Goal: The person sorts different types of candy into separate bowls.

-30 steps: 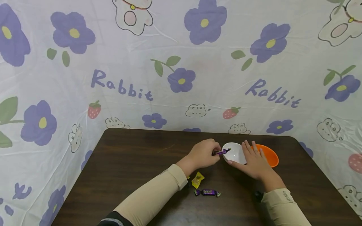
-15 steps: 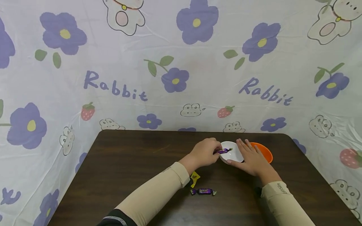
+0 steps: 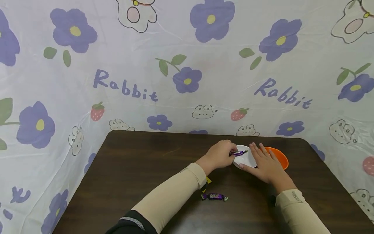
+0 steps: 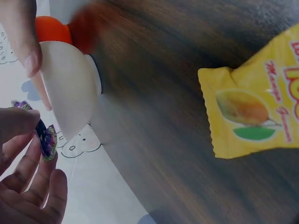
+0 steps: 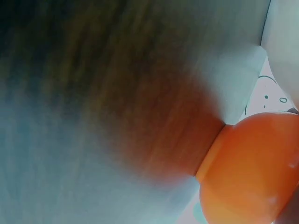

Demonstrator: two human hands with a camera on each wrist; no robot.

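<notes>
My left hand pinches a purple-wrapped candy between thumb and fingers. In the head view that candy overlaps the inside of a white bowl from its left rim. The left wrist view shows the wrapper's twisted end close to the bowl's rim. Across the white bowl's right side lies my right hand, fingers fairly straight and reaching over toward an orange bowl. Part of each bowl's rim is hidden under it. The right wrist view catches the orange bowl's outer wall.
A second purple candy lies on the dark wooden table, nearer to me. Beside it a yellow-wrapped candy is mostly covered by my left sleeve in the head view. A patterned cloth hangs behind the table.
My left hand has moved right with the purple candy, from the white bowl's left rim to over its inside. The left sleeve now covers more of the yellow candy. My right hand keeps its place.
</notes>
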